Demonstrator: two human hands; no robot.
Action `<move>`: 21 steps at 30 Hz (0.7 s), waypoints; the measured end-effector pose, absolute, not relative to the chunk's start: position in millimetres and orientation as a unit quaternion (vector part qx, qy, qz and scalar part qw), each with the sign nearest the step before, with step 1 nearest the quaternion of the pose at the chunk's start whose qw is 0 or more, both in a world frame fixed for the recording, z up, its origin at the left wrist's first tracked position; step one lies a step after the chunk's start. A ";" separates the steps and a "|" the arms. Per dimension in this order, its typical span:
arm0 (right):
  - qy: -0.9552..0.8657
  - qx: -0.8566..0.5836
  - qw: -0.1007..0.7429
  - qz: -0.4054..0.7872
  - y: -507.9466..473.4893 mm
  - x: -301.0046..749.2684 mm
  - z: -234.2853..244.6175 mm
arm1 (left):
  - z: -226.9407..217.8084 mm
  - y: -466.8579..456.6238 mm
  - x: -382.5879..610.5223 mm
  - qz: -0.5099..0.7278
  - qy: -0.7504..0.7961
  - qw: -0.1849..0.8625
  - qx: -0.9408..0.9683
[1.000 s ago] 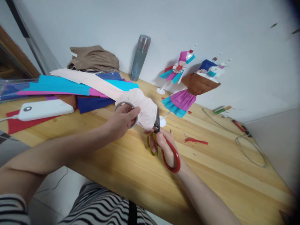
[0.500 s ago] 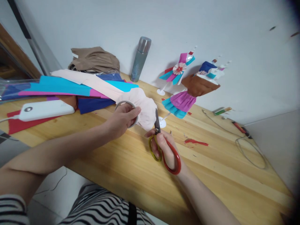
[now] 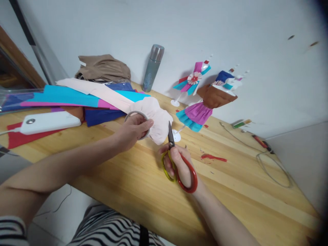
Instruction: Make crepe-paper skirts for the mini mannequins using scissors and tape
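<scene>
My left hand (image 3: 133,131) is closed, pinching a pale pink crepe paper piece (image 3: 156,119) against a grey ring (image 3: 139,114), which looks like a tape roll. The paper bulges out in a puffed, ruffled shape beyond the ring. A long pale pink strip (image 3: 102,92) runs back to the left behind it. In my right hand (image 3: 180,157) are scissors (image 3: 189,181) with one red and one yellow-green handle loop. Their dark blades point up, close to the paper's right edge; I cannot tell whether they touch it.
Folded coloured crepe paper (image 3: 66,97) and a white power bank (image 3: 51,122) lie at left. Behind stand a thermos (image 3: 153,68) and brown cloth (image 3: 105,68). Paper-dressed figures (image 3: 196,114) on white stands are at back right. Red scraps (image 3: 214,157) and a cable (image 3: 266,169) lie right.
The scissors have shifted slightly down and left, still beside the paper's right edge. The left hand keeps its hold. The whole view has tilted a little.
</scene>
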State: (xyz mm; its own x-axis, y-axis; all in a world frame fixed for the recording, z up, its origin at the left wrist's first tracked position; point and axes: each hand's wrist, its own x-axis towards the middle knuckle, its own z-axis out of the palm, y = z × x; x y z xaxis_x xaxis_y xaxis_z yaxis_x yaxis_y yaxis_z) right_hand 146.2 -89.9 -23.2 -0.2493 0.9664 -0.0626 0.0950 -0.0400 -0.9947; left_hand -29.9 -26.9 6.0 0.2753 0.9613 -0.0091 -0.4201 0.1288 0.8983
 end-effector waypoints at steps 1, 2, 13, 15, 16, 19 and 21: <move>-0.578 -0.453 0.397 0.550 -89.6 146.3 -21.9 | 5.7 -25.9 -30.7 0.508 0.322 0.673 0.431; -0.591 -0.439 0.397 0.548 -89.2 146.4 -20.7 | 5.3 -25.0 -31.5 0.505 0.321 0.669 0.441; -0.646 -0.413 0.386 0.514 -86.5 148.5 -21.1 | 2.3 -25.0 -31.9 0.454 0.283 0.668 0.517; -0.652 -0.416 0.382 0.506 -86.5 148.3 -20.5 | 2.5 -26.2 -31.3 0.450 0.284 0.671 0.517; -0.655 -0.418 0.379 0.502 -86.4 148.2 -20.1 | 2.6 -26.7 -31.1 0.449 0.286 0.672 0.515; -0.659 -0.421 0.376 0.496 -86.0 147.9 -19.7 | 2.9 -27.8 -31.1 0.445 0.300 0.672 0.510; -0.658 -0.421 0.379 0.497 -85.9 148.1 -20.5 | 2.7 -27.9 -31.6 0.442 0.307 0.668 0.514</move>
